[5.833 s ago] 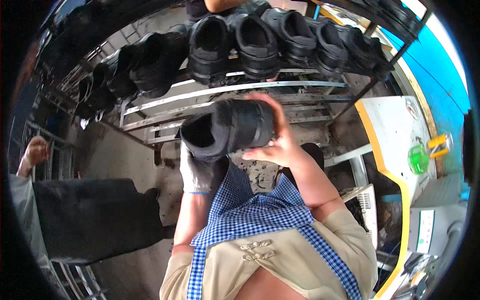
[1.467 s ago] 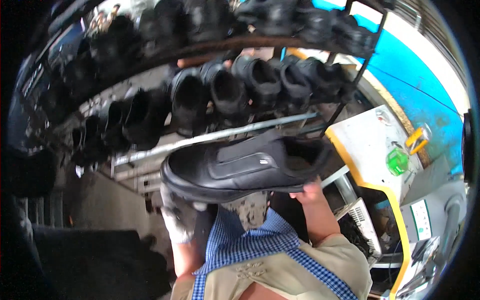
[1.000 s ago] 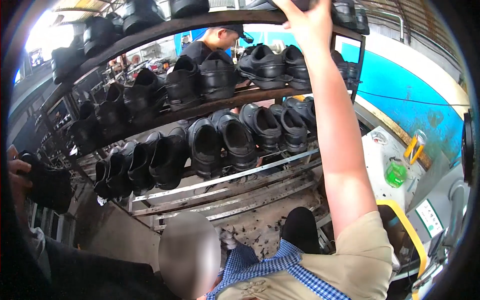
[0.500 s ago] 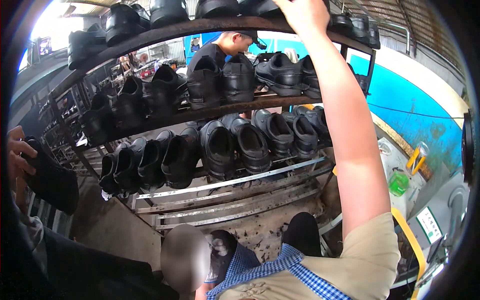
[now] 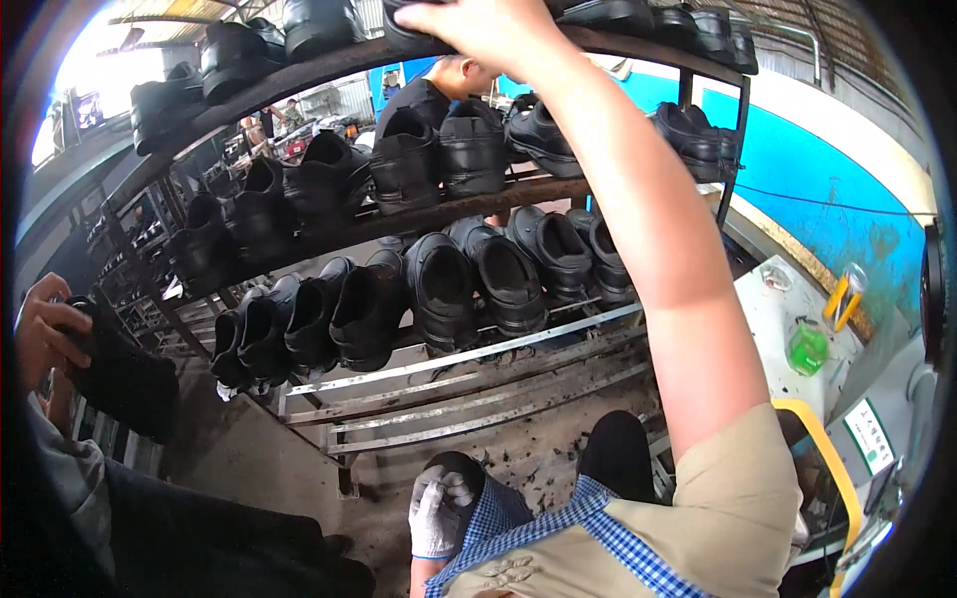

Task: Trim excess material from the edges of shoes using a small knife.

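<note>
My bare right hand [image 5: 478,28] reaches up to the rack's top shelf. Its thumb lies across the heel of a black shoe [image 5: 411,38], gripping it; the other fingers are partly cut off by the upper frame edge. Low down, my left hand [image 5: 439,513], in a white-and-grey work glove, rests near my dark-trousered knee. Its fingers are loosely bent with gaps between them, and no object shows in it. Rows of similar black shoes [image 5: 444,289] fill the dark metal rack [image 5: 538,194] before me, heels mostly facing my side.
At far left, another person's hand [image 5: 50,324] holds a black shoe [image 5: 120,384]. Behind the rack stands a person in black [image 5: 419,100]. To the right, a white table [image 5: 768,334] bears a green container [image 5: 807,349] and a yellow-handled tool [image 5: 845,299].
My right hand has moved left along the top shelf onto a shoe. The view has shifted slightly, and my gloved left hand shows more fully. The neighbour's hand remains on its shoe.
</note>
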Tool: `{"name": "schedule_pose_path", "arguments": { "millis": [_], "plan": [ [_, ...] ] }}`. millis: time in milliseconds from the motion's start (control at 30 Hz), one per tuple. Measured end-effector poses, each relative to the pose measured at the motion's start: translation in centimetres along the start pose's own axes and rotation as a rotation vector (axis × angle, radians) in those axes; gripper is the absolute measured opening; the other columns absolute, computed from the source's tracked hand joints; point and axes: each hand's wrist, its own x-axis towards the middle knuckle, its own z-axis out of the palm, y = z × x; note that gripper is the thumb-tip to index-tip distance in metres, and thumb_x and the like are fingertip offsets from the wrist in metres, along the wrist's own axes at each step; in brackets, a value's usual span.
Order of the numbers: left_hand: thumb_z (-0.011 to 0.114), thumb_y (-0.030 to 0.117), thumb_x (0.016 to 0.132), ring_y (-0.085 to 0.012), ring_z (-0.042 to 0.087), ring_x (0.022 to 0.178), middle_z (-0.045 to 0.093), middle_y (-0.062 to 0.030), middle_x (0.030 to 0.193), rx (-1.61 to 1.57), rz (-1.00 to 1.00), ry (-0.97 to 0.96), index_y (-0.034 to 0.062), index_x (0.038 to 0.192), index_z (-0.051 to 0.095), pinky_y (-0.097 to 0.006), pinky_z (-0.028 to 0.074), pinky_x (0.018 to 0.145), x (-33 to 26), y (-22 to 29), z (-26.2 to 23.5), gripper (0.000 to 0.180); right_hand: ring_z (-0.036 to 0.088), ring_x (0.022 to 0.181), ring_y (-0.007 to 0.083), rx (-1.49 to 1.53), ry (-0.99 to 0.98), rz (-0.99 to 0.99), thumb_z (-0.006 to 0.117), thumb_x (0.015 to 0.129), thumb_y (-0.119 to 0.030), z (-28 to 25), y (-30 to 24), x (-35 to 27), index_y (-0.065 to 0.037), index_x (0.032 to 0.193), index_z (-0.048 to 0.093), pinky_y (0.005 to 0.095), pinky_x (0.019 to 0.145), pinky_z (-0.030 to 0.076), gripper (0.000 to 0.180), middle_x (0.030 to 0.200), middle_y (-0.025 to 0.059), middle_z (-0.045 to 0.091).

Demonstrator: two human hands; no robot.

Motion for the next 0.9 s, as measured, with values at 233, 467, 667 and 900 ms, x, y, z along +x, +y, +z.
{"name": "schedule_pose_path", "arguments": {
  "millis": [233,467,667,900],
  "plan": [
    [0.074,0.024,0.085,-0.0237,0.062,0.091,0.064,-0.0162,0.107,0.054,-0.058,-0.233,0.0066,0.120,0.056,-0.036,0.053,0.078,0.1,1.2,2.4,0.042,0.057,0.068,0.0232,0.295,0.518,-0.743,0.084,0.064,-0.016,4.5,4.4,-23.9,-0.020,0.091,0.073,0.0333,0.057,0.047,0.029,0.078,-0.0001,0.054],
    [0.076,0.051,0.077,-0.0318,0.051,0.124,0.051,-0.0141,0.137,-0.170,0.172,-0.192,0.0093,0.142,0.040,-0.046,0.045,0.102,3.5,4.8,8.0,0.085,0.062,0.062,0.0237,0.630,-0.530,-0.405,0.074,0.069,-0.012,10.7,6.0,-38.8,-0.008,0.085,0.063,0.0360,0.052,0.049,0.020,0.088,0.0031,0.057],
    [0.075,0.009,0.078,-0.0211,0.055,0.113,0.058,-0.0108,0.123,0.353,0.518,0.015,0.0002,0.132,0.047,-0.035,0.045,0.100,6.8,3.5,9.3,0.061,0.065,0.067,0.0245,0.437,-0.787,-0.187,0.075,0.072,-0.011,14.5,8.2,-43.5,-0.010,0.097,0.069,0.0339,0.058,0.052,0.025,0.090,0.0047,0.062],
    [0.079,0.006,0.070,-0.0212,0.063,0.104,0.065,-0.0124,0.115,0.497,0.347,-0.241,-0.0042,0.128,0.055,-0.034,0.050,0.094,4.9,4.6,9.7,0.063,0.065,0.068,0.0162,0.786,-0.349,0.029,0.074,0.079,0.000,12.8,9.2,-39.1,-0.003,0.099,0.072,0.0270,0.056,0.048,0.021,0.074,0.0065,0.064]
  ]
}}
